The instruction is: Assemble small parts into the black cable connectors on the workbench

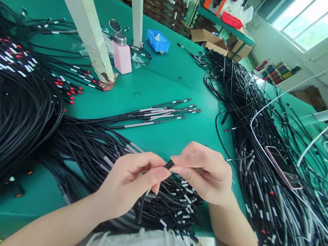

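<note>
Between my two hands is a short black cable end (169, 164), pinched from both sides. My left hand (133, 181) has thumb and forefinger closed on its lower part, with black cable hanging below the fingers. Thumb and fingertips of my right hand (205, 171) grip the upper tip, hiding most of it. Under and behind the hands lies a bundle of black cables (89, 144) with white labels near their ends. Several cables with grey spiral sleeves (159, 113) stretch out on the green table (178, 79) beyond my hands.
Coiled black cables with red tips (16, 101) fill the left. Another large cable heap (252, 144) covers the right, with a phone (283, 167) on it. Farther back are a white post (88, 31), a pink bottle (123, 58) and a blue bin (157, 42).
</note>
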A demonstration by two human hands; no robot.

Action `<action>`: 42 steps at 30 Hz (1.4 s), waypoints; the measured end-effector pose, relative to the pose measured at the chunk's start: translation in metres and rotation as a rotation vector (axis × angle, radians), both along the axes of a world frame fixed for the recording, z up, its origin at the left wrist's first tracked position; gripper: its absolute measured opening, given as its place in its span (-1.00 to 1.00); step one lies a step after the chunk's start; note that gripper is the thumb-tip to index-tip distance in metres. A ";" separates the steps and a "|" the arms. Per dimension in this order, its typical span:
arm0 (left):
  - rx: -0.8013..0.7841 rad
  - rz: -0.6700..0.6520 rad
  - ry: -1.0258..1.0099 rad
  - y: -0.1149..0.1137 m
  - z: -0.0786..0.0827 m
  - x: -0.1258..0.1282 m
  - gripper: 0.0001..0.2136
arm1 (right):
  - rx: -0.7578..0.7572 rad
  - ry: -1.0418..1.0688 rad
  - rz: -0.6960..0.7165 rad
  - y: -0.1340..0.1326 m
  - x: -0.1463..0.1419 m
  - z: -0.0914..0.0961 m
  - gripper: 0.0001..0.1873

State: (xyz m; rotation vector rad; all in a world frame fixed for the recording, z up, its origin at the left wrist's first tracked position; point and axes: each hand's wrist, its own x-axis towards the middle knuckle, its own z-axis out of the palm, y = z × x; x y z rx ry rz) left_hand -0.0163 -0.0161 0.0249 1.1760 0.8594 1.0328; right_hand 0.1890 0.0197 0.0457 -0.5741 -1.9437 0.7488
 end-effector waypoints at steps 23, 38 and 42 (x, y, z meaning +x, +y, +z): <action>-0.027 -0.097 -0.012 0.001 -0.001 -0.005 -0.71 | -0.074 0.008 0.015 0.004 0.000 0.000 -0.86; -0.093 -0.137 -0.012 0.003 -0.003 -0.007 -0.59 | -0.027 0.073 0.095 0.008 -0.001 -0.007 -0.88; -0.112 -0.188 -0.023 0.005 0.000 -0.007 -0.53 | 0.003 0.075 0.103 0.009 -0.001 -0.008 -0.90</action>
